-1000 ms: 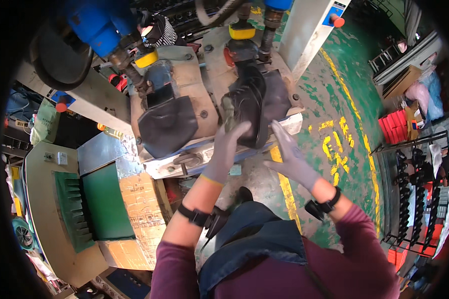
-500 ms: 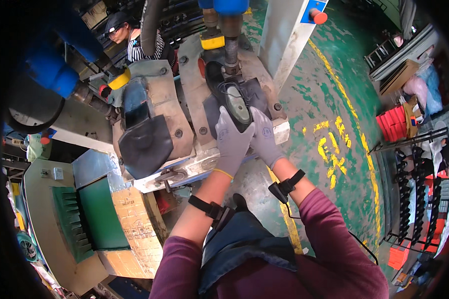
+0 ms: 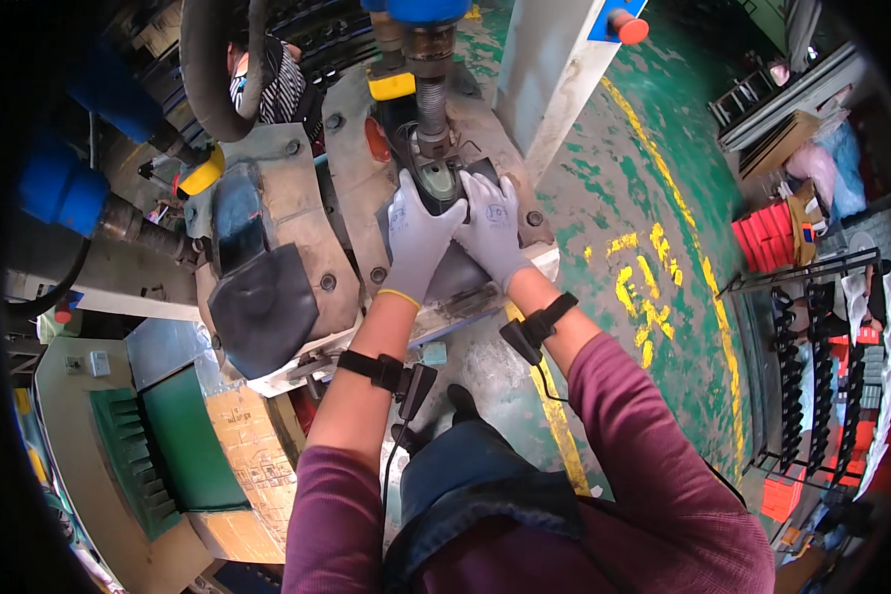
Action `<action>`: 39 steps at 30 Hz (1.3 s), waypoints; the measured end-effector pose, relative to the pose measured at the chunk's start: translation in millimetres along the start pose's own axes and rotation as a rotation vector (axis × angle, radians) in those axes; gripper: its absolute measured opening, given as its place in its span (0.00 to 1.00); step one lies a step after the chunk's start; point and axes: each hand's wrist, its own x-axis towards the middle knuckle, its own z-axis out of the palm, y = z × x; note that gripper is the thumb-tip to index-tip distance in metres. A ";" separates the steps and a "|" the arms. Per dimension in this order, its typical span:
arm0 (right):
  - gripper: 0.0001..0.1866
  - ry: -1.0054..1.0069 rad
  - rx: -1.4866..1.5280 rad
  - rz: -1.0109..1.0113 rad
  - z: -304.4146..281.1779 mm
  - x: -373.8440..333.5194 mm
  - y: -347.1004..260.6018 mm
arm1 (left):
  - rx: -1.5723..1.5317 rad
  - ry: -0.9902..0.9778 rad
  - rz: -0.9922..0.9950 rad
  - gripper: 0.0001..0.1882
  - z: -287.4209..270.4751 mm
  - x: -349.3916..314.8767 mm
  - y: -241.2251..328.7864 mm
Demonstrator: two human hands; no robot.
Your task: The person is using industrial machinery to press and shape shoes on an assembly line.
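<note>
A black shoe with a grey-green last (image 3: 437, 181) in its opening sits on the press bed, its toe end pointing away from me beneath the metal ram (image 3: 432, 107). My left hand (image 3: 418, 236), in a light grey glove, grips the near left side of the shoe. From the right, my gloved right hand (image 3: 491, 220) grips its heel side, fingers bent over the edge. The thumbs come close together at the near end. Under and beside the hands lies a black rubber pad (image 3: 455, 272). Ram and hands hide part of the shoe.
Left of the shoe is a second station with a black pad (image 3: 263, 309) and blue cylinders (image 3: 61, 194). A white post (image 3: 556, 84) bearing a red button (image 3: 627, 27) rises at the right. Another person (image 3: 279, 84) is beyond the press. Racks (image 3: 820, 366) stand far right.
Both hands and the shoe have moved forward, deeper under the ram. The last, clearly visible before, is now partly covered. My view has shifted slightly.
</note>
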 end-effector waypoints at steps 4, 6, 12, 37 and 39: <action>0.37 -0.017 0.015 -0.041 6.3 0.4 0.4 | 0.010 -0.023 -0.031 0.52 -3.8 4.1 -8.8; 0.37 0.032 0.005 -0.074 6.5 2.8 4.6 | 0.015 -0.043 -0.011 0.53 -3.9 8.7 -6.6; 0.37 -0.181 0.233 -0.006 -15.9 23.6 29.7 | -0.025 -0.053 -0.025 0.57 2.4 10.2 -10.6; 0.11 -0.110 0.369 -0.059 3.8 152.7 27.0 | -0.021 0.065 -0.049 0.53 19.7 -5.5 -10.6; 0.12 -0.214 0.647 0.091 20.1 139.6 24.9 | -0.022 0.060 -0.086 0.53 18.2 -5.9 -17.2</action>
